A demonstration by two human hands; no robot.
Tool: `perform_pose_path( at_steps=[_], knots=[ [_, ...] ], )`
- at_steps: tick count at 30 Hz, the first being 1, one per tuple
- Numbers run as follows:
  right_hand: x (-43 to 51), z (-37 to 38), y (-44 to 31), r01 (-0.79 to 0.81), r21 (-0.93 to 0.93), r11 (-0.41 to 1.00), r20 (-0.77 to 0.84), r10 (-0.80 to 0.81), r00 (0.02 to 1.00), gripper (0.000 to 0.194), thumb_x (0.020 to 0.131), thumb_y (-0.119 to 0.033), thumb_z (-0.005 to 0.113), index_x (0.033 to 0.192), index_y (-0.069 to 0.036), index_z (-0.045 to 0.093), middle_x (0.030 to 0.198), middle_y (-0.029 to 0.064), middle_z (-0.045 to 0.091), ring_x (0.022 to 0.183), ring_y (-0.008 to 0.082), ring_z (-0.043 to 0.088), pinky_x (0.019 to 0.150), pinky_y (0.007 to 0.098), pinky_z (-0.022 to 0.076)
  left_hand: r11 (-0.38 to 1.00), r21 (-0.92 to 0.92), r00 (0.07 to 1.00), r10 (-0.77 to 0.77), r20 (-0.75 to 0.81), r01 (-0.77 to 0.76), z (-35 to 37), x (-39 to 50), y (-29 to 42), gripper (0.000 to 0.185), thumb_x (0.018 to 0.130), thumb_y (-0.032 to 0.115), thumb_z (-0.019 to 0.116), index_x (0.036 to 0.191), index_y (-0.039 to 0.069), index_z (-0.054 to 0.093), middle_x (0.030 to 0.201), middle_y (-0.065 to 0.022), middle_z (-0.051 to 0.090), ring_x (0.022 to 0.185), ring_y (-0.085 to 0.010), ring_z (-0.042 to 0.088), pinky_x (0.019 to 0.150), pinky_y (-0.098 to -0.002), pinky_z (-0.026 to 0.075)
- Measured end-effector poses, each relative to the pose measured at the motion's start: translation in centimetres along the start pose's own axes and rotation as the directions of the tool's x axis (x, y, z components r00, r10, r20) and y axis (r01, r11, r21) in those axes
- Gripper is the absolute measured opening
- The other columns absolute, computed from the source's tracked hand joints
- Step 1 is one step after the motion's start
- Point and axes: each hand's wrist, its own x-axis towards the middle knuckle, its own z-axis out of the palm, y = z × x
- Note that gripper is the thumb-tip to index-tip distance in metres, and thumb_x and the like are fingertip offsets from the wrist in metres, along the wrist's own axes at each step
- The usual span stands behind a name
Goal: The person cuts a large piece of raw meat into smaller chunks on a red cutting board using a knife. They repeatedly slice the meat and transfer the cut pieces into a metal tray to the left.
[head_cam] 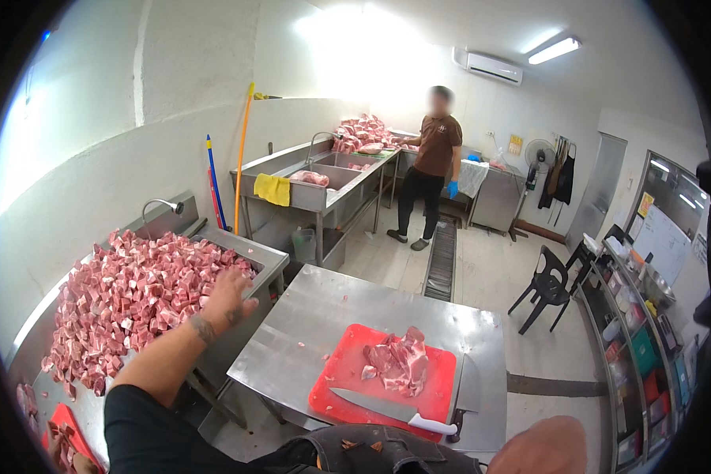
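My left hand (232, 299) reaches out over the near right part of a large heap of cubed raw meat (136, 290) in a steel sink; its fingers are spread and no piece shows in it. My right hand is out of view; only part of the right arm shows at the bottom right. On the steel table before me lies a red cutting board (346, 358) with a slab of raw meat (400, 361) on it. A chef's knife with a white handle (391, 409) rests along the board's near edge. A cleaver with a dark handle (469, 385) lies right of the board.
At the bottom left, another person's hands (65, 444) touch meat at a red board (76, 429). A co-worker (435, 160) with a blue glove stands by a steel sink counter (355, 183). A black plastic chair (542, 284) and shelving (616, 355) stand on the right.
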Motion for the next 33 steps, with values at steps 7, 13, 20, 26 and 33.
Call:
perform_pose_path(
  at_steps=[7, 13, 20, 26, 33],
  knots=[
    [-0.1, 0.4, -0.3, 0.132, -0.312, 0.941, -0.027, -0.147, 0.989, 0.024, 0.098, -0.023, 0.077, 0.110, -0.004, 0.066, 0.097, 0.0078, 0.072, 0.083, 0.0293, 0.071, 0.073, 0.0399, 0.0563, 0.980, 0.021, 0.975, 0.192, 0.115, -0.196, -11.8, 7.6, 7.2, 0.043, 0.082, 0.023, 0.081, 0.119, 0.004, 0.070, 0.141, -0.0226, 0.055, 0.141, -0.0431, 0.045, 0.119, -0.0494, 0.040],
    [3.3, 3.6, 6.2, 0.173, -0.094, 0.980, -0.293, -0.193, 0.937, 0.021, 0.103, -0.027, 0.070, 0.105, -0.008, 0.062, 0.085, 0.0035, 0.067, 0.069, 0.0295, 0.066, 0.062, 0.0389, 0.0521, 0.901, -0.006, 0.875, 0.423, 0.237, -0.434, -16.3, 8.7, 13.8, 0.044, 0.083, 0.023, 0.083, 0.122, 0.006, 0.071, 0.144, -0.0199, 0.054, 0.144, -0.0419, 0.043, 0.121, -0.0488, 0.040],
    [-1.0, 4.0, 5.6, -0.070, 0.151, 0.986, 0.048, 0.063, 0.997, 0.034, 0.109, -0.042, 0.056, 0.103, -0.009, 0.062, 0.093, 0.0086, 0.066, 0.087, 0.0327, 0.066, 0.077, 0.0428, 0.0513, 0.889, -0.214, 0.833, 0.455, 0.313, -0.405, -10.5, 6.6, 16.5, 0.049, 0.083, 0.028, 0.085, 0.124, 0.006, 0.071, 0.149, -0.0228, 0.051, 0.145, -0.0439, 0.042, 0.121, -0.0501, 0.039],
    [-7.5, 1.8, -10.0, -0.189, -0.320, 0.928, 0.125, 0.239, 0.963, 0.036, 0.086, -0.051, 0.070, 0.086, -0.015, 0.073, 0.069, -0.0020, 0.065, 0.060, 0.0271, 0.059, 0.054, 0.0441, 0.0402, 0.903, -0.313, 0.818, 0.408, 0.405, -0.295, -6.2, 4.7, 16.9, 0.052, 0.084, 0.030, 0.084, 0.128, 0.006, 0.069, 0.150, -0.0252, 0.051, 0.146, -0.0460, 0.041, 0.122, -0.0512, 0.037],
    [-8.8, 4.0, -9.8, 0.314, -0.441, 0.841, -0.186, -0.427, 0.885, 0.011, 0.085, -0.022, 0.068, 0.077, -0.014, 0.070, 0.060, 0.0007, 0.059, 0.050, 0.0238, 0.054, 0.047, 0.0412, 0.0388, 0.890, -0.215, 0.749, 0.455, 0.482, -0.402, -10.9, 7.0, 16.9, 0.056, 0.083, 0.030, 0.085, 0.131, 0.007, 0.068, 0.151, -0.0240, 0.051, 0.148, -0.0466, 0.039, 0.124, -0.0519, 0.035]
  ],
)
